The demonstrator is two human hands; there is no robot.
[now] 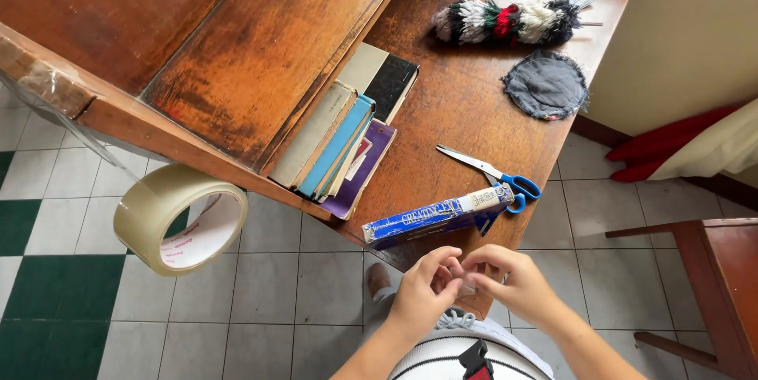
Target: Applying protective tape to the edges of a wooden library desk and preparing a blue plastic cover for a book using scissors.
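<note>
Fingers (452, 268) of both hands pinch something too small to identify.

The light is soft and bright, like daylight. It falls evenly, so nothing looks dark. The wooden table (474, 104) shines a little, with pale patches of glare on the sloped part at the upper left. Shadows are weak and short: a thin one lies under the scissors (493, 173) and another beside the books (339, 139). The tape roll (180, 218) glows, because light passes through it. The floor tiles (71, 285) look clean and bright. Most things are sharp. The two hands (474, 281) at the bottom are a bit soft. Lines near the edges bend and lean outward, as a wide lens makes them.
</note>
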